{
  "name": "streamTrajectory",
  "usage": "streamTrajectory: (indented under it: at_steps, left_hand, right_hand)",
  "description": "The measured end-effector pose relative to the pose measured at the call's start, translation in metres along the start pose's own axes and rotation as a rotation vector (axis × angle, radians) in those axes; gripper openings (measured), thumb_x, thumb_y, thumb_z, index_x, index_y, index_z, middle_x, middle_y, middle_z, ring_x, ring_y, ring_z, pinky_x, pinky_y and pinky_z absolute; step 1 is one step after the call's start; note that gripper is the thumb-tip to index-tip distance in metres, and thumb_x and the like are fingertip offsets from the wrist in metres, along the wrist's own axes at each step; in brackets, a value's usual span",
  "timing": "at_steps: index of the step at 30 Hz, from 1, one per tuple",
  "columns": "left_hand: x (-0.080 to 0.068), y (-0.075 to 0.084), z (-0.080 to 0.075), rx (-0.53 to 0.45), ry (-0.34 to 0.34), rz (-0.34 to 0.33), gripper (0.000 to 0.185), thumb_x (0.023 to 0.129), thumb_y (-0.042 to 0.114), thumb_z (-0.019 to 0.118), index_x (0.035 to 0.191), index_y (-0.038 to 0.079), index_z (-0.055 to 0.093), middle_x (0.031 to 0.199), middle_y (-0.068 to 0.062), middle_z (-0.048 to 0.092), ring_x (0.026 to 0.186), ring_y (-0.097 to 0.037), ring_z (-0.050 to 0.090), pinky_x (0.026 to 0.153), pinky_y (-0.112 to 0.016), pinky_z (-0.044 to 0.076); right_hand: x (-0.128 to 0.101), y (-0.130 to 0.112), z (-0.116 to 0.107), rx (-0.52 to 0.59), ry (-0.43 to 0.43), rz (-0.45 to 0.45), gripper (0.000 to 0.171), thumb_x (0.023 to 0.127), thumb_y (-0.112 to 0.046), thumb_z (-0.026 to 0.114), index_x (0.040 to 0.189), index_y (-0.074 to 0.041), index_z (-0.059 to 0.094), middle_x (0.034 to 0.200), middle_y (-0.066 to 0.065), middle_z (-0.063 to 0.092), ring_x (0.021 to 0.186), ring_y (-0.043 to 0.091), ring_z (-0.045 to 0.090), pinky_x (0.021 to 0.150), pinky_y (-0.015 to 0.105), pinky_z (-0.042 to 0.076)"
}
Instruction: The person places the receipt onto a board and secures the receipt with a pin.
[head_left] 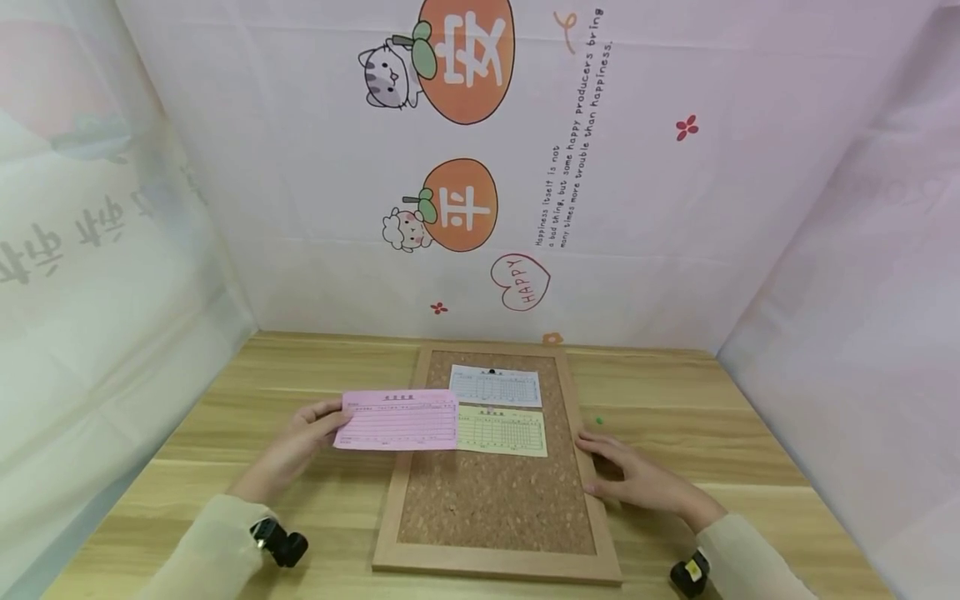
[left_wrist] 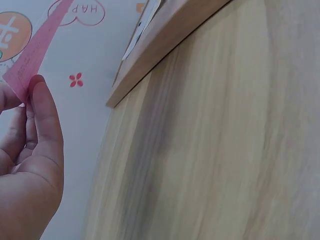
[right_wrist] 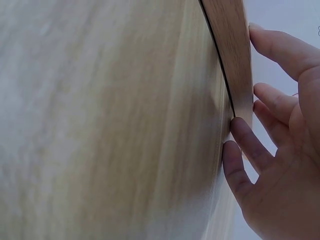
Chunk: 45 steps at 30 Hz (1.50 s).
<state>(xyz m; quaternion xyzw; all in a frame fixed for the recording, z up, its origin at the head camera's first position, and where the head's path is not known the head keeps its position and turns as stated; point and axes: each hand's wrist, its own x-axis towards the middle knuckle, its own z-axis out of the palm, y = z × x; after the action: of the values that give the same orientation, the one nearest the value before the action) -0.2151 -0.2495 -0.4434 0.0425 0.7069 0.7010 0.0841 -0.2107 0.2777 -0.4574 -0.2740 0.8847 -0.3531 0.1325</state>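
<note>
Left hand (head_left: 303, 433): thumb and fingers pinch the left edge of a pink slip (head_left: 397, 419); the left wrist view shows the thumb pressed on the paper's edge, the other fingers partly hidden behind it.
Pink slip: held level, its left part over the table (head_left: 225, 417), its right part over the left frame of the board (head_left: 491, 500); whether it touches the board cannot be told. Its print is too small to read. In the left wrist view only a narrow blurred strip shows.
Board: cork in a wooden frame, lying flat mid-table; the near edge is close to the bottom of the head view. Each wrist view shows only a piece of the frame, cut off.
White slip (head_left: 496, 387): lies on the cork near the top, a dark pin at its upper edge, hard to make out.
Yellow slip (head_left: 501, 432): just below the white one, its left end covered by the pink slip.
Green speck (head_left: 598, 421): on the table right of the board, too small to identify.
Right hand (head_left: 637, 479): fingers straight and slightly spread, tips touching the right frame edge, palm on the table; the right wrist view cuts off the thumb.
</note>
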Motion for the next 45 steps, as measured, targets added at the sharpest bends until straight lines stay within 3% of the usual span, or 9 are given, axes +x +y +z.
streamTrajectory:
  at_steps: [11, 29, 33, 40, 45]
  left_hand:
    - [0.012, -0.004, 0.027, -0.049, -0.048, -0.011, 0.05, 0.103, 0.012, 0.057, 0.142, -0.015, 0.042, 0.118, -0.012, 0.066, 0.1, -0.015, 0.066, 0.086, -0.028, 0.055]
    - [0.025, -0.006, 0.065, -0.078, -0.126, -0.01, 0.048, 0.101, 0.011, 0.059, 0.14, -0.013, 0.045, 0.116, -0.012, 0.066, 0.098, -0.018, 0.067, 0.085, -0.029, 0.056]
    - [0.028, -0.008, 0.072, -0.081, -0.138, -0.003, 0.049, 0.101, 0.01, 0.06, 0.14, -0.014, 0.045, 0.117, -0.013, 0.064, 0.099, -0.018, 0.066, 0.087, -0.03, 0.056]
    - [0.029, -0.007, 0.081, -0.063, -0.15, 0.02, 0.047, 0.101, 0.009, 0.06, 0.138, -0.015, 0.046, 0.116, -0.012, 0.064, 0.098, -0.016, 0.066, 0.086, -0.028, 0.055]
    - [0.029, -0.007, 0.087, -0.074, -0.157, 0.009, 0.045, 0.101, 0.009, 0.059, 0.138, -0.015, 0.048, 0.118, -0.014, 0.063, 0.098, -0.017, 0.065, 0.086, -0.028, 0.056]
  right_hand:
    - [-0.001, 0.002, 0.0, -0.009, 0.011, 0.004, 0.076, 0.096, -0.039, 0.068, 0.155, -0.006, 0.035, 0.162, 0.02, 0.02, 0.144, 0.05, 0.02, 0.107, 0.073, 0.024]
    - [0.001, 0.0, -0.002, -0.011, -0.005, -0.007, 0.074, 0.096, -0.037, 0.069, 0.153, -0.001, 0.037, 0.161, 0.022, 0.022, 0.145, 0.049, 0.019, 0.11, 0.07, 0.022]
    - [0.003, -0.006, -0.001, -0.037, 0.031, 0.008, 0.07, 0.096, -0.035, 0.069, 0.151, 0.0, 0.042, 0.16, 0.024, 0.025, 0.144, 0.051, 0.02, 0.11, 0.071, 0.02]
    - [0.009, -0.02, 0.006, -0.169, 0.154, 0.0, 0.054, 0.094, -0.031, 0.072, 0.137, -0.001, 0.059, 0.149, 0.024, 0.044, 0.138, 0.052, 0.031, 0.108, 0.071, 0.024]
    - [0.014, -0.03, 0.011, -0.171, 0.164, -0.006, 0.047, 0.094, -0.031, 0.072, 0.132, -0.005, 0.064, 0.145, 0.02, 0.051, 0.134, 0.048, 0.04, 0.107, 0.069, 0.029]
